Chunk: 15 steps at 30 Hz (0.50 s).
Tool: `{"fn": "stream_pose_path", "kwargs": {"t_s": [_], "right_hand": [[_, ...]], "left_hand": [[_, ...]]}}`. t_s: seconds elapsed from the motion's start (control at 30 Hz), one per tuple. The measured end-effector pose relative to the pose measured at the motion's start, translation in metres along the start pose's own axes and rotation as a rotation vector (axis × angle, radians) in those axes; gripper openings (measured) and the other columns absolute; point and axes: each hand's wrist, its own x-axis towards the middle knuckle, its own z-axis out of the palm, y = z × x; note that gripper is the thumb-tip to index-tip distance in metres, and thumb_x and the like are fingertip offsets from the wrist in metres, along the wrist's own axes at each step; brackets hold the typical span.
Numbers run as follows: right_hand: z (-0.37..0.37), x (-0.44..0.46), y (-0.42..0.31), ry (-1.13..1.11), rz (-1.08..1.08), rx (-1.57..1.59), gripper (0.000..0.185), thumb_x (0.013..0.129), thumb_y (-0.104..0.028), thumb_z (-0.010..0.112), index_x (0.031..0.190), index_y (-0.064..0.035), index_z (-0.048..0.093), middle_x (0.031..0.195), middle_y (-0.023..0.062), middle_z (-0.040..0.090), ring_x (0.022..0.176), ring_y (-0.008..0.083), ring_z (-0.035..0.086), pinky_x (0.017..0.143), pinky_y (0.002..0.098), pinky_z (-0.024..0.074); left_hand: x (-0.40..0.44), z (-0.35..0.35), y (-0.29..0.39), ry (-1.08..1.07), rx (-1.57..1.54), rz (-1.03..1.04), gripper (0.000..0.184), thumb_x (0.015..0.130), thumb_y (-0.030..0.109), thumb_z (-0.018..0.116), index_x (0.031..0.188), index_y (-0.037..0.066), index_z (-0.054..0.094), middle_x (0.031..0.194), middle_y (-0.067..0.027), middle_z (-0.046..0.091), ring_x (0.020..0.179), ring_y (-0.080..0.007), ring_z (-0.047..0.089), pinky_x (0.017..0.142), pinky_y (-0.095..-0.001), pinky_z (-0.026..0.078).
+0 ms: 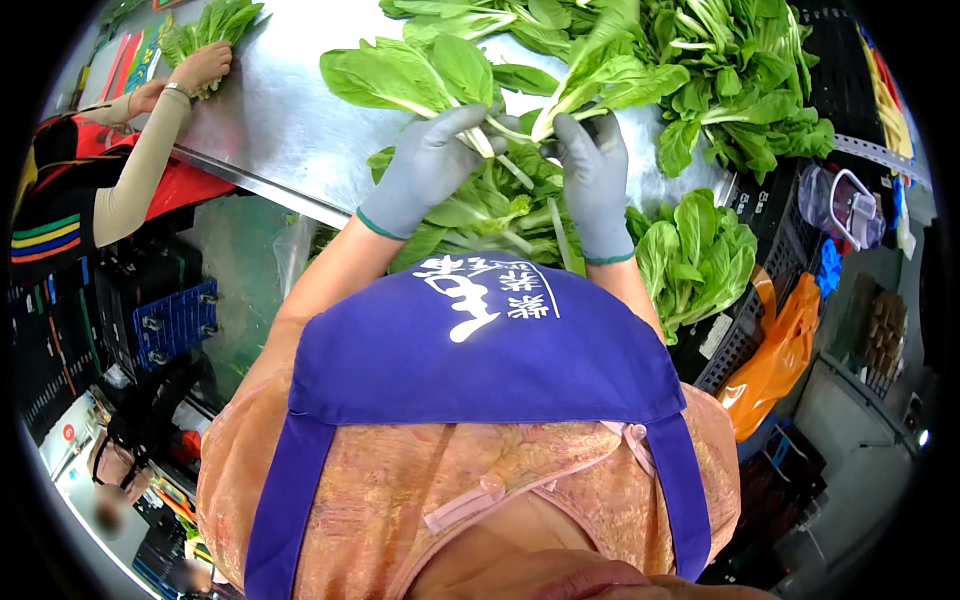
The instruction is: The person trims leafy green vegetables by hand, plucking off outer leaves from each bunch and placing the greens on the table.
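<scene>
My left hand, in a grey glove, is closed on the pale stem end of a bok choy-like leafy green, whose broad leaves spread up and to the left. In my right hand, gloved the same way, the fingers are closed on the base of a second leafy green that points up and to the right. A thin stem stretches between the two hands. Below them, close to my apron, lies a heap of loose greens, partly covered by my wrists.
A metal table holds a large pile of greens at the right. More greens fill a black crate beside me, near an orange bag. Across at the left, another person's hand holds a bunch of greens.
</scene>
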Motion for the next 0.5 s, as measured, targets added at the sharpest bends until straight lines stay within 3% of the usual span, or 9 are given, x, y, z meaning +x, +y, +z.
{"fn": "stream_pose_path", "kwargs": {"t_s": [0.07,0.13,0.2,0.33,0.4,0.47,0.5], "right_hand": [[-0.008,0.006,0.009,0.013,0.019,0.183,0.04,0.092,-0.021,0.069,0.12,0.0012,0.051,0.105,0.0087,0.063,0.085,0.0147,0.062,0.07,0.0277,0.052],[-0.017,0.01,0.01,0.023,-0.004,0.246,0.042,0.091,-0.022,0.072,0.12,0.0013,0.051,0.105,0.0089,0.063,0.087,0.0154,0.062,0.073,0.0286,0.0527],[-0.023,0.01,0.001,0.008,-0.074,-0.011,0.043,0.089,-0.02,0.074,0.119,0.0015,0.052,0.105,0.0088,0.063,0.088,0.0156,0.062,0.076,0.0289,0.0524],[-0.019,0.007,-0.006,-0.043,-0.121,-0.313,0.043,0.082,-0.015,0.077,0.116,0.0008,0.055,0.096,0.0039,0.061,0.08,0.0088,0.055,0.071,0.0239,0.0474],[-0.013,0.004,-0.004,-0.094,-0.122,-0.341,0.044,0.08,-0.017,0.079,0.114,-0.0006,0.057,0.091,0.0001,0.058,0.075,0.0071,0.049,0.07,0.0225,0.0449],[0.0,0.0,-0.007,-0.118,-0.136,-0.369,0.044,0.079,-0.017,0.079,0.114,-0.0009,0.057,0.091,0.0,0.058,0.075,0.0073,0.049,0.069,0.0225,0.0448],[0.005,-0.001,-0.008,-0.13,-0.141,-0.382,0.044,0.079,-0.017,0.079,0.114,-0.0011,0.057,0.091,0.0,0.058,0.075,0.0073,0.049,0.069,0.0225,0.0447]], "left_hand": [[-0.007,0.004,0.006,-0.049,-0.033,-0.037,0.025,0.096,0.011,0.058,0.116,-0.003,0.061,0.106,-0.0149,0.067,0.101,-0.0245,0.066,0.087,-0.0388,0.055],[-0.018,0.006,0.011,-0.09,0.486,0.022,0.025,0.095,0.009,0.06,0.115,-0.004,0.061,0.104,-0.0144,0.067,0.1,-0.0239,0.066,0.084,-0.0364,0.057],[-0.028,0.017,0.027,0.011,0.837,-0.134,0.026,0.093,0.007,0.061,0.115,-0.006,0.059,0.11,-0.0164,0.066,0.105,-0.0256,0.066,0.081,-0.0335,0.059],[-0.022,0.006,0.033,0.099,0.881,0.082,0.033,0.094,0.01,0.062,0.123,-0.005,0.057,0.13,-0.0206,0.059,0.116,-0.0282,0.062,0.085,-0.0362,0.059],[-0.008,-0.001,0.03,-0.064,0.898,0.209,0.036,0.093,0.009,0.064,0.128,0.001,0.056,0.125,-0.0181,0.063,0.113,-0.0275,0.064,0.086,-0.0357,0.059],[0.0,-0.011,0.024,-0.338,1.599,0.772,0.047,0.091,0.004,0.065,0.135,0.017,0.054,0.111,-0.0123,0.071,0.103,-0.0273,0.069,0.087,-0.0354,0.058],[0.007,-0.014,0.014,-0.298,1.555,0.905,0.053,0.091,-0.002,0.061,0.136,0.025,0.055,0.1,-0.0086,0.074,0.093,-0.0278,0.071,0.084,-0.036,0.059]]}}
